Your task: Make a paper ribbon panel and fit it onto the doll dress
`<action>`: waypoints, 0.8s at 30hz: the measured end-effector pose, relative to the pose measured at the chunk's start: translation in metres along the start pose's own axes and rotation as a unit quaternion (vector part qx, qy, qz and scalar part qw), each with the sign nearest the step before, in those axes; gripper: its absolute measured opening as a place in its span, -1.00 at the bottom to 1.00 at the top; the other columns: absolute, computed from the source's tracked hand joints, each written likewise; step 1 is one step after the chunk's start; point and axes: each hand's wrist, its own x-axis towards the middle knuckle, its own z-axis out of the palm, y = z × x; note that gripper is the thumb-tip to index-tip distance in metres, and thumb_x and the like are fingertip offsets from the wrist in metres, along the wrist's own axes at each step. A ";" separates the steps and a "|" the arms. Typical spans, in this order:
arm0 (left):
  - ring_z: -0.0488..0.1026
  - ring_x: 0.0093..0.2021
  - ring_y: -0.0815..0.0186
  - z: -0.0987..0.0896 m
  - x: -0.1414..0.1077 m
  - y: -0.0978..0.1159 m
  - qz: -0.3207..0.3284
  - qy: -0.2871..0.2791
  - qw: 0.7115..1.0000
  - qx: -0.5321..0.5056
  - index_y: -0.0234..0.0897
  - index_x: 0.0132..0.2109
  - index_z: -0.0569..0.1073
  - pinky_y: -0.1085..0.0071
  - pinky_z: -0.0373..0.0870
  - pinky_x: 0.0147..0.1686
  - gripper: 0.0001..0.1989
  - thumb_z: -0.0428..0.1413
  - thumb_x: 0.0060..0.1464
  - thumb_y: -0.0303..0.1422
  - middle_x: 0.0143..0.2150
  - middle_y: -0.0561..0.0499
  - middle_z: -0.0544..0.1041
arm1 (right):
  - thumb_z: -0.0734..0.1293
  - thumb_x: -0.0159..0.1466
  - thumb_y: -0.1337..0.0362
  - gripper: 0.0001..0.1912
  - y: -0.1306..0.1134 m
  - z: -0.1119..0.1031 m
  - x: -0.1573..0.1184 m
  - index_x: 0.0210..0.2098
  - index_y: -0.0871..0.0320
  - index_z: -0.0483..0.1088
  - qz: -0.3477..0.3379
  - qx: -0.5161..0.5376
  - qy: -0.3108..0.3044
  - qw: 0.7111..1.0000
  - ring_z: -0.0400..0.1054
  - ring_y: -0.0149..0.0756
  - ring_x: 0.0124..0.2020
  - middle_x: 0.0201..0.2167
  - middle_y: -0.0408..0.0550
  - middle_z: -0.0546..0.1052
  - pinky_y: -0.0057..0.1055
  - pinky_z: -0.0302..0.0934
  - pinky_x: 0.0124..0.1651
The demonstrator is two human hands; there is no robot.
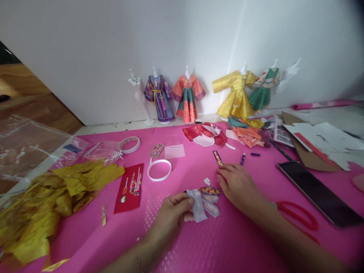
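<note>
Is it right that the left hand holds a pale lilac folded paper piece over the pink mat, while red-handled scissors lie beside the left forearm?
Not quite. In the head view the red-handled scissors lie beside the right forearm, not the left. The rest holds: the left hand holds the pale lilac folded paper piece over the pink mat.

Craft table, pink mat (227,242), paper doll dresses (187,98), scissors (298,218)

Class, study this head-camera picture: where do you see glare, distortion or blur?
Head view: a pale streak of glare runs down the wall; the wide lens bends the pink mat and its edges outward; the corners darken; the left hand and right hand look soft, the yellow paper smeared.
</note>
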 end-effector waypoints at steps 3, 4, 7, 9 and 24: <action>0.53 -0.44 0.30 0.001 -0.001 0.001 -0.003 -0.013 1.000 0.008 -0.41 -0.23 0.64 0.42 0.47 -0.37 -0.75 0.30 -0.03 -0.31 -0.34 -0.16 0.66 | 0.17 0.38 0.35 -0.70 0.002 -0.008 0.002 -0.14 0.22 0.54 0.039 0.005 -0.001 0.999 0.37 -0.04 -0.11 -0.22 0.11 0.58 -0.16 0.17 0.01; 0.54 -0.42 0.27 0.001 -0.001 0.001 -0.004 -0.016 1.000 0.010 -0.42 -0.23 0.64 0.40 0.47 -0.36 -0.74 0.30 -0.03 -0.30 -0.32 -0.17 0.66 | 0.19 0.36 0.35 -0.72 0.003 -0.010 0.003 -0.13 0.22 0.53 0.056 -0.003 0.006 0.998 0.36 -0.03 -0.10 -0.21 0.12 0.56 -0.17 0.16 -0.02; 0.54 -0.42 0.26 0.001 -0.002 0.001 -0.005 -0.008 1.000 0.014 -0.43 -0.23 0.64 0.38 0.48 -0.35 -0.73 0.30 -0.04 -0.30 -0.33 -0.17 0.66 | 0.23 0.35 0.29 -0.75 0.006 -0.009 0.004 -0.13 0.24 0.51 0.091 -0.039 0.010 0.995 0.34 0.02 -0.11 -0.20 0.15 0.54 -0.18 0.14 -0.08; 0.53 -0.43 0.27 0.000 -0.002 0.000 -0.005 -0.002 1.000 0.015 -0.43 -0.23 0.64 0.38 0.49 -0.35 -0.73 0.31 -0.05 -0.29 -0.35 -0.17 0.66 | 0.23 0.35 0.24 -0.74 0.008 -0.005 0.004 -0.16 0.23 0.52 0.099 -0.056 -0.003 0.994 0.35 0.02 -0.13 -0.23 0.15 0.54 -0.19 0.13 -0.13; 0.47 -0.50 0.36 -0.001 0.000 -0.003 -0.001 0.012 1.000 -0.004 -0.41 -0.26 0.63 0.47 0.40 -0.46 -0.75 0.33 -0.07 -0.30 -0.44 -0.09 0.62 | 0.26 0.18 0.14 -0.83 -0.002 -0.024 0.004 -0.45 0.09 0.33 0.122 0.530 -0.024 0.839 0.38 -0.21 -0.38 -0.47 -0.08 0.48 -0.29 0.25 -0.24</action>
